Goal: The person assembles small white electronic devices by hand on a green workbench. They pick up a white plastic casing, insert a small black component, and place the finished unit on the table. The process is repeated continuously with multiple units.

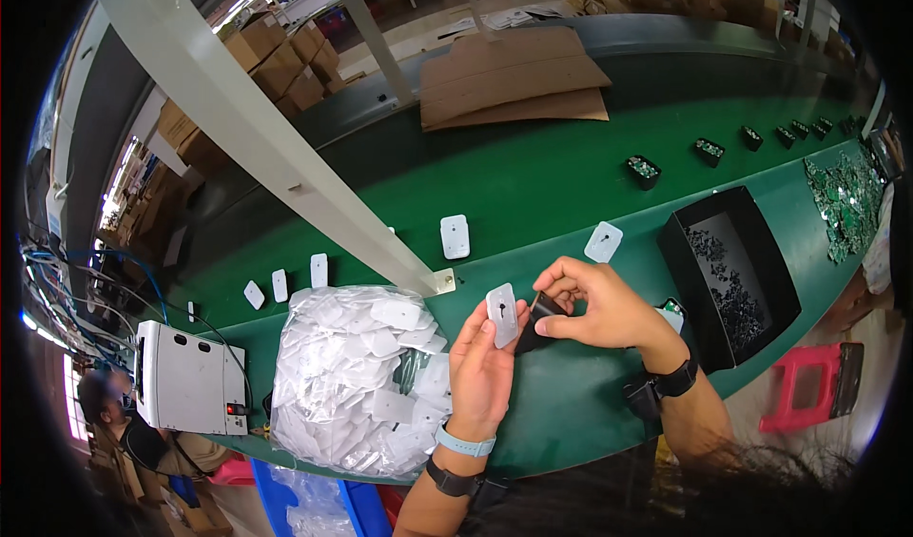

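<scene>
My left hand point(481, 377) holds a white plastic cover point(501, 320) with rounded corners and a dark keyhole-shaped mark, gripped between thumb and fingers. Close beside it, my right hand point(609, 307) pinches a black plastic part point(540, 324), its far side partly hidden by the fingers. The cover and the black part are very near each other; I cannot tell whether they touch. Just beyond my right hand lies another white cover point(603, 242). Partly behind my right wrist sits a piece with a green circuit board point(672, 311).
A clear bag heaped with white covers point(342, 375) lies left. Right stands a black box point(782, 269) with small black parts, then piled circuit boards point(845, 204). The green belt point(533, 171) carries black housings point(644, 172) and white covers point(455, 237). A metal post point(276, 128) rises ahead.
</scene>
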The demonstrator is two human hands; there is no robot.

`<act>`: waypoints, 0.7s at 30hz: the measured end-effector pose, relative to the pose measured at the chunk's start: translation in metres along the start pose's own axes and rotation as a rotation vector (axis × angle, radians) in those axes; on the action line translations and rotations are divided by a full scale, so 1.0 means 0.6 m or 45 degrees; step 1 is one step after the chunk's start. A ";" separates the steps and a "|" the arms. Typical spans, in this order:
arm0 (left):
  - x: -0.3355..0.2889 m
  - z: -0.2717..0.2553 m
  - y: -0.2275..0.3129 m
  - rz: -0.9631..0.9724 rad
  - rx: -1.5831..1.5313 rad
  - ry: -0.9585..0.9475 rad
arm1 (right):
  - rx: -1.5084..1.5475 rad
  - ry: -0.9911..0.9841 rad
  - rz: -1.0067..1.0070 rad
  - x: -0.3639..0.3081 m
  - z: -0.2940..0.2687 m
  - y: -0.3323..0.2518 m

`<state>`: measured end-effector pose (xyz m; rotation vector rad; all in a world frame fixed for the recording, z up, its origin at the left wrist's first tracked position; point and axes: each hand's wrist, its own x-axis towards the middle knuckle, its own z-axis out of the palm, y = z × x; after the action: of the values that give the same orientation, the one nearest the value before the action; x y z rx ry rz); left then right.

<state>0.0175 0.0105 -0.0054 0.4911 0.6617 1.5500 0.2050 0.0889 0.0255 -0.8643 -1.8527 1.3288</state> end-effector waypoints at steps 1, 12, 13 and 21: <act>0.000 -0.001 -0.001 0.011 0.016 -0.011 | 0.002 0.027 -0.021 0.001 0.002 0.000; -0.004 -0.013 -0.020 -0.014 0.159 -0.051 | -0.068 0.194 -0.016 -0.001 0.013 -0.014; -0.005 -0.014 -0.020 -0.010 0.175 -0.057 | -0.060 0.197 0.006 -0.001 0.014 -0.015; -0.006 -0.006 -0.022 -0.006 0.242 -0.063 | -0.078 0.203 0.026 -0.001 0.011 -0.015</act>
<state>0.0249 0.0070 -0.0166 0.6680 0.7754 1.4725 0.1986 0.0827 0.0321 -0.9937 -1.7724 1.1843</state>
